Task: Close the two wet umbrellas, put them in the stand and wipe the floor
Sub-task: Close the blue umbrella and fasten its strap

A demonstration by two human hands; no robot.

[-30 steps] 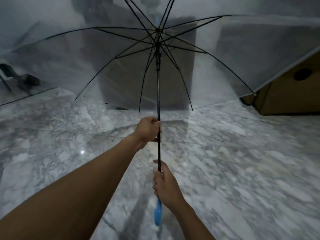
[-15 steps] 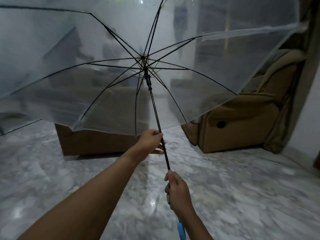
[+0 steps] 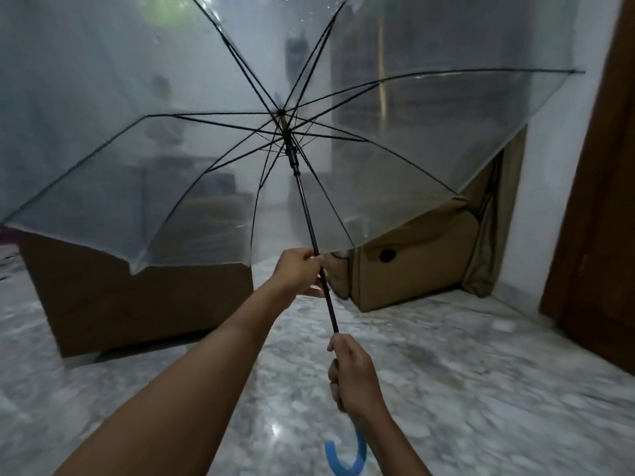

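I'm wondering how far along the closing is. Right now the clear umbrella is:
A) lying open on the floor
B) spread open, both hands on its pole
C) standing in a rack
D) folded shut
B: the umbrella has its ribs fully spread, with the left hand gripping the pole higher up and the right hand lower, just above the blue handle.

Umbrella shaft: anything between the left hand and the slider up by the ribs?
Nothing visible. The left hand grips the shaft below the slider; only bare shaft lies between them.
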